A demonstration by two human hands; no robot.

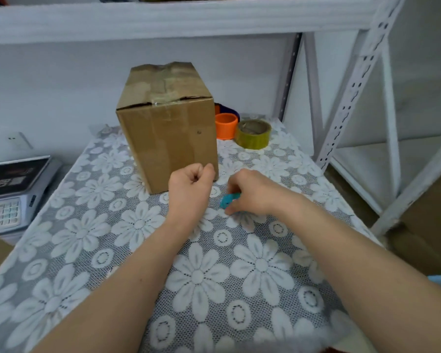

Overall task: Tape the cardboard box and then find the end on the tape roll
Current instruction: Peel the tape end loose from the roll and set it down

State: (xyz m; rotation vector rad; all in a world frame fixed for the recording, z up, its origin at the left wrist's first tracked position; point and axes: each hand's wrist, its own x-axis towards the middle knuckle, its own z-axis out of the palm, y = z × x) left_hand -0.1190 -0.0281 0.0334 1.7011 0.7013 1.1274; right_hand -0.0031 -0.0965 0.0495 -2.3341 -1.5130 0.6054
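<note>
A brown cardboard box (pixel 167 128) stands upright on the flowered tablecloth, its top flaps closed with clear tape over the seam. Behind it to the right lie a yellowish clear tape roll (pixel 253 134), an orange roll (pixel 226 125) and part of a dark purple one (pixel 229 110). My left hand (pixel 190 186) is a closed fist just in front of the box's near corner, with nothing seen in it. My right hand (pixel 250 193) rests on the table beside it, fingers closed on a small blue object (pixel 228 200) that is mostly hidden.
The table (pixel 214 276) carries a white lace flower cloth. A grey scale with a keypad (pixel 8 200) sits low at the left. White metal shelf posts (pixel 349 98) rise at the right, a shelf board (pixel 163 19) hangs overhead, and brown cardboard (pixel 428 225) lies at the right.
</note>
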